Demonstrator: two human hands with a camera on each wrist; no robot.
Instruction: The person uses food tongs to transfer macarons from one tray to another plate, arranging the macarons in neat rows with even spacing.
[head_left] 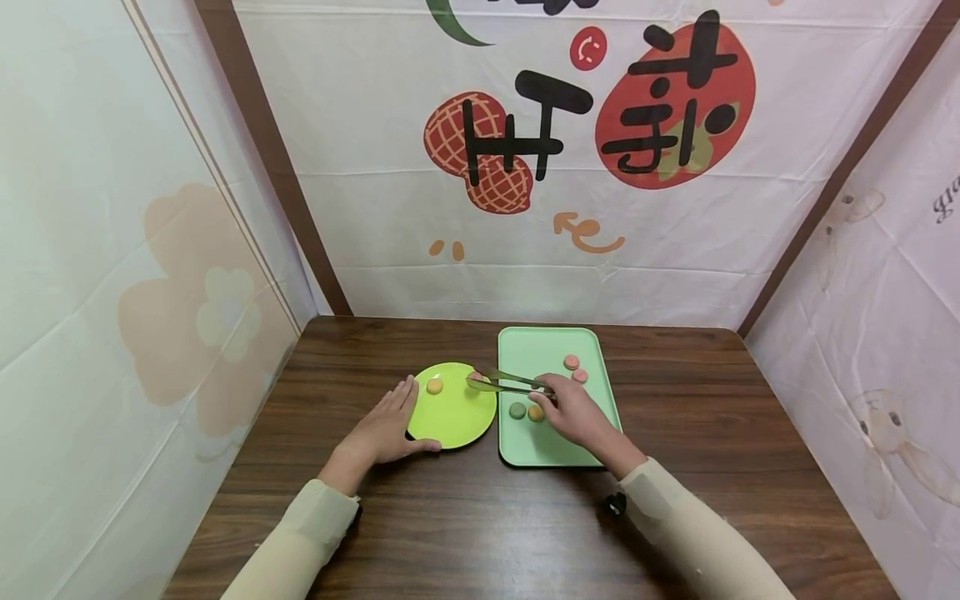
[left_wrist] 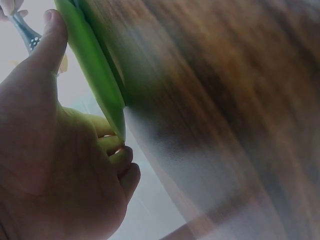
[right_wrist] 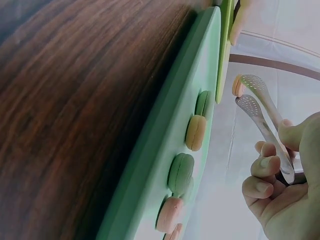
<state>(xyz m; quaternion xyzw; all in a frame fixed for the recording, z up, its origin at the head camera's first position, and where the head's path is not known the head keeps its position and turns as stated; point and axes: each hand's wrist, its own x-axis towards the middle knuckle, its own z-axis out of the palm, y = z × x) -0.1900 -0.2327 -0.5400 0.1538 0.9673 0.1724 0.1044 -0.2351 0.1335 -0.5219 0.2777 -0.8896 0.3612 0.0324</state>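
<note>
Metal tongs (head_left: 510, 383) (right_wrist: 267, 120) are gripped in the right hand (head_left: 573, 412) (right_wrist: 290, 190), above the gap between plate and tray. A pinkish-orange macaron (right_wrist: 237, 86) is at the tong tips, over the right part of the lime-green plate (head_left: 453, 417) (left_wrist: 92, 65). The left hand (head_left: 386, 429) (left_wrist: 60, 145) rests against the plate's left rim, fingers extended and thumb at the near edge. On the plate's upper left lies a yellow macaron (head_left: 435, 386).
Right of the plate, a mint-green tray (head_left: 543, 446) (right_wrist: 145, 170) bears several macarons: green (head_left: 517, 410) and yellow (head_left: 536, 412) near its left side, pink (head_left: 572, 362) (right_wrist: 169, 215) toward the far right. Printed cloth walls surround the brown wooden table (head_left: 480, 533).
</note>
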